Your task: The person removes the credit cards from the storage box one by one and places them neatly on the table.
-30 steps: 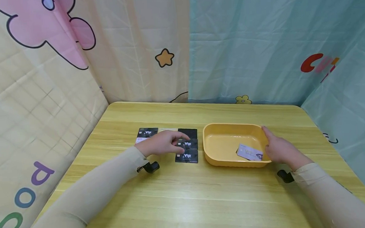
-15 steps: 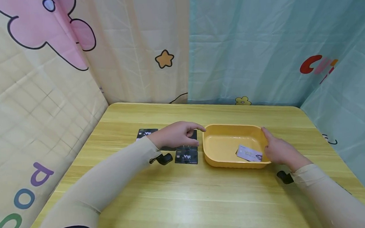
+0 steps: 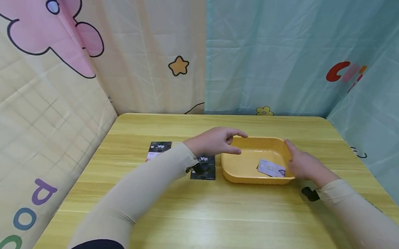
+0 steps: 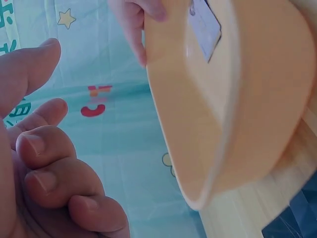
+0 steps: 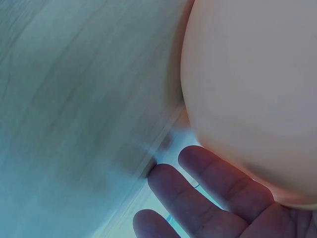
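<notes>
A yellow plastic tray (image 3: 243, 165) stands on the table, with a pale lilac VIP card (image 3: 269, 167) lying inside near its front right corner. My left hand (image 3: 214, 141) hovers over the tray's left end. Its thumb and index finger are spread apart, the other fingers loosely curled, and nothing shows in its grasp. At the right end, my right hand (image 3: 304, 165) holds the rim, thumb inside and fingers against the outer wall. Black VIP cards (image 3: 203, 175) lie left of the tray, partly hidden by the left wrist and its camera.
Farther left on the wooden table (image 3: 177, 223) lie another black VIP card (image 3: 160, 146) and a pinkish card (image 3: 152, 156), partly covered by the left sleeve. Printed curtains (image 3: 266, 49) hang behind the table and at both sides.
My left hand has moved right, from above the cards to over the tray's left end, its thumb and index finger apart throughout. The right hand and tray stay in place.
</notes>
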Tool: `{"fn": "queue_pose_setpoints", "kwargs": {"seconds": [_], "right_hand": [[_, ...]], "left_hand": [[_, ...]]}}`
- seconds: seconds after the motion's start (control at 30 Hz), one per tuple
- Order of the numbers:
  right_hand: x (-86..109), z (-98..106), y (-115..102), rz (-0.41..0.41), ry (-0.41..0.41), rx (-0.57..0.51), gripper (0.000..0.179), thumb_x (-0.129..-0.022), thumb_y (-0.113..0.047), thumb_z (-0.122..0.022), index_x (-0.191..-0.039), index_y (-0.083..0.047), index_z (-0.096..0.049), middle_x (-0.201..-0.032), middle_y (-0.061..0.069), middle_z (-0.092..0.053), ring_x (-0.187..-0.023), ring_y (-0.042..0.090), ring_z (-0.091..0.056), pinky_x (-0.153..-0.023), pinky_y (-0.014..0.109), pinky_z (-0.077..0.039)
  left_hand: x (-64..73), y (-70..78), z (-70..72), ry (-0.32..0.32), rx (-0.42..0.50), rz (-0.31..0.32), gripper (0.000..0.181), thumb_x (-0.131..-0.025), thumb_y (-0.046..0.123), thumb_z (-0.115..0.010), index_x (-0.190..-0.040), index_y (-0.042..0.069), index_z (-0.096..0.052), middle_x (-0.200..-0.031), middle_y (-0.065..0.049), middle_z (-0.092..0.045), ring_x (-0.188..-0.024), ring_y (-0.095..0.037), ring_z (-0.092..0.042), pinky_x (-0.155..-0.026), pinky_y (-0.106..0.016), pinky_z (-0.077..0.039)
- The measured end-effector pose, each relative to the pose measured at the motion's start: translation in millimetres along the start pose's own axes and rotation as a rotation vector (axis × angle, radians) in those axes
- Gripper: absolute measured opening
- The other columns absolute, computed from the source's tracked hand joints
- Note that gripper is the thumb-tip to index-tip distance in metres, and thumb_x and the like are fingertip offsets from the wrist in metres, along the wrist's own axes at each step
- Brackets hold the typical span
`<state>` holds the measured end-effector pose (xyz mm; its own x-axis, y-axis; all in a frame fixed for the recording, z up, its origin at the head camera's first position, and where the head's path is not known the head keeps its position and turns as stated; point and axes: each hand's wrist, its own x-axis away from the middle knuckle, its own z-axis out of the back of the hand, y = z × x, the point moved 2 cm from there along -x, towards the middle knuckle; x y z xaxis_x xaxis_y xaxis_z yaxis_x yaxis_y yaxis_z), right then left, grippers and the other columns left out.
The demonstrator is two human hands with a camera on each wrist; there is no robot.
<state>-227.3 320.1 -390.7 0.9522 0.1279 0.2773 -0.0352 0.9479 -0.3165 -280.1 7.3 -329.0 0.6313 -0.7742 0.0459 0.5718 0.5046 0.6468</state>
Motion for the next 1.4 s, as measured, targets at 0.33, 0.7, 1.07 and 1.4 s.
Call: {"fn": "queue_pose_setpoints", "kwargs": {"seconds": [0.33, 0.7, 1.07, 1.4], "right_hand": [[-1.6, -0.4, 0.1, -0.004, -0.009, -0.011, 0.079, -0.101, -0.006, -0.039, -0.166, 0.002, 0.005, -0.076, 0.015, -0.062, -0.055, 0.020, -0.046, -0.054, 0.035, -0.042], [-1.0, 1.4, 0.3, 0.007, 0.002, 0.006, 0.079, -0.100, -0.006, -0.042, -0.165, 0.006, 0.002, -0.103, 0.032, -0.068, -0.059, 0.023, -0.053, -0.056, 0.036, -0.044], [1.2, 1.7, 0.2, 0.023, -0.007, 0.011, 0.079, -0.100, -0.006, -0.042, -0.164, 0.008, 0.003, -0.075, 0.013, -0.063, -0.055, 0.020, -0.052, -0.053, 0.035, -0.043], [1.5, 0.9, -0.6, 0.016, -0.001, 0.008, 0.078, -0.100, -0.006, -0.041, -0.165, 0.007, 0.001, -0.069, 0.010, -0.058, -0.053, 0.019, -0.049, -0.053, 0.034, -0.042]], "left_hand": [[-40.4, 16.0, -12.5, -0.022, -0.029, -0.031, 0.058, -0.099, 0.036, -0.074, -0.152, 0.024, -0.055, -0.068, 0.005, -0.038, -0.060, -0.011, -0.036, -0.063, -0.024, -0.037], [-76.8, 24.0, -32.1, -0.062, -0.044, -0.033, 0.055, -0.100, 0.037, -0.074, -0.150, 0.026, -0.057, -0.084, 0.004, -0.058, -0.070, -0.008, -0.049, -0.067, -0.021, -0.043], [-101.8, 22.2, -57.0, -0.153, -0.057, 0.046, 0.056, -0.100, 0.036, -0.074, -0.152, 0.028, -0.057, -0.154, 0.008, -0.055, -0.116, -0.011, -0.060, -0.097, -0.026, -0.049], [-108.7, 18.3, -69.1, -0.190, -0.044, 0.070, 0.054, -0.098, 0.030, -0.076, -0.150, 0.026, -0.059, -0.133, 0.004, -0.065, -0.104, -0.011, -0.059, -0.090, -0.024, -0.047]]}}
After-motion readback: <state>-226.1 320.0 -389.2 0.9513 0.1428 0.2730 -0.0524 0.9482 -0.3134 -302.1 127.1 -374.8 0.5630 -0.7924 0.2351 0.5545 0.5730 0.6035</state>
